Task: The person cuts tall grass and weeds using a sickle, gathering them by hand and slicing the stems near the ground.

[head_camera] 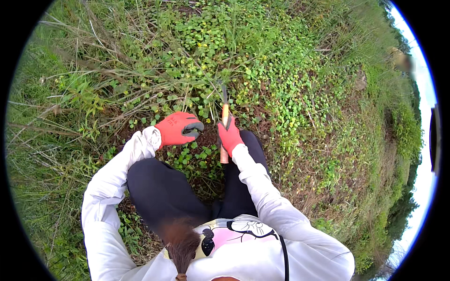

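Note:
Both hands wear red gloves with dark grey palms and fingertips. My right hand (230,135) is closed round the wooden handle (225,114) of a hand tool, whose narrow dark metal part (224,92) points forward among low leafy plants. The tool's far end is partly hidden by leaves, so its kind cannot be told. To the left of the tool, my left hand (180,129) hovers over the plants with its fingers curled; whether something small lies between them cannot be told. Brown soil (208,136) shows between the hands.
Tall grass and dry stalks (116,73) stand to the left and front left. Yellow-flowered ground cover (281,87) spreads ahead and to the right. A stone (360,80) lies farther right. Another person (402,61), blurred, is at the far right. My knees frame the near ground.

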`<state>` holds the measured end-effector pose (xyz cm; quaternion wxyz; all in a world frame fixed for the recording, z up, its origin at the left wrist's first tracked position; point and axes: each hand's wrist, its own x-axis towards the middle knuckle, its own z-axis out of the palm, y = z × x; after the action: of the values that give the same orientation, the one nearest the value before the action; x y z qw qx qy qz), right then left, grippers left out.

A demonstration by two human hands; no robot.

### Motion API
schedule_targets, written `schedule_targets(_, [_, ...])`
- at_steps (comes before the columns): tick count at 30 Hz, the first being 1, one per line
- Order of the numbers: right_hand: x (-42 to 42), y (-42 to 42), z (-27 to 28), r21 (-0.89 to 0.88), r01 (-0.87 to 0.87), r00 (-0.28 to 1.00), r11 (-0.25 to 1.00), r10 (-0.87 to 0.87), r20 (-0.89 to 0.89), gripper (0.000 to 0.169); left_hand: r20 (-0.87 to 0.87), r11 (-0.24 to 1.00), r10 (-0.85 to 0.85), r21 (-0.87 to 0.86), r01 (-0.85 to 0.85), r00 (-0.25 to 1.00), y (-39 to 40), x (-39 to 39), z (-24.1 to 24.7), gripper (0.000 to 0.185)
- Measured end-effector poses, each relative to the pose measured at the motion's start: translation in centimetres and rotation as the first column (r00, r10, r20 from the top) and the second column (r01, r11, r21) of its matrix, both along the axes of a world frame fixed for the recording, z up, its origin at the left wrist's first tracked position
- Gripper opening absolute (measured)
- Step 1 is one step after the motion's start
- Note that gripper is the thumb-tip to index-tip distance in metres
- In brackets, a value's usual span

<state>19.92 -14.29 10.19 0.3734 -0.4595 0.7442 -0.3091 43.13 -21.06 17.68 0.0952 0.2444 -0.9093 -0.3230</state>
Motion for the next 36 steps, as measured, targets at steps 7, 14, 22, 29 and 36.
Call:
schedule_targets(7, [6.9,5.8,-0.5,0.083,-0.316,0.861,0.945,0.322,-0.394,0.073,-0.21,0.942,-0.22,-0.3,0.151,0.953,-2.1,-2.2,-3.0,0.055])
schedule_targets(14, [4.2,4.3,0.0,0.023,-0.272,0.923,0.962,0.268,-0.275,0.062,0.096,0.837,0.249,-0.522,-0.165,0.964,-7.7,1.4,-6.7,0.064])
schedule_targets(22, [-3.5,3.2,3.3,-0.061,0.146,0.9,0.987,-0.107,0.423,0.046,0.216,0.838,0.333,-0.513,-0.183,0.918,-8.1,7.7,-14.5,0.067])
schedule_targets(29, [-5.8,-0.3,0.5,0.068,-0.163,0.877,0.984,0.176,-0.447,0.066,0.188,0.827,0.34,-0.525,-0.198,0.922,-7.8,6.3,-13.3,0.062])
schedule_targets(36, [-5.3,6.3,-1.7,0.094,-0.11,0.941,0.989,0.134,-0.31,0.063,0.02,0.776,0.317,-0.581,-0.247,0.948,-5.1,1.2,-7.6,0.065])
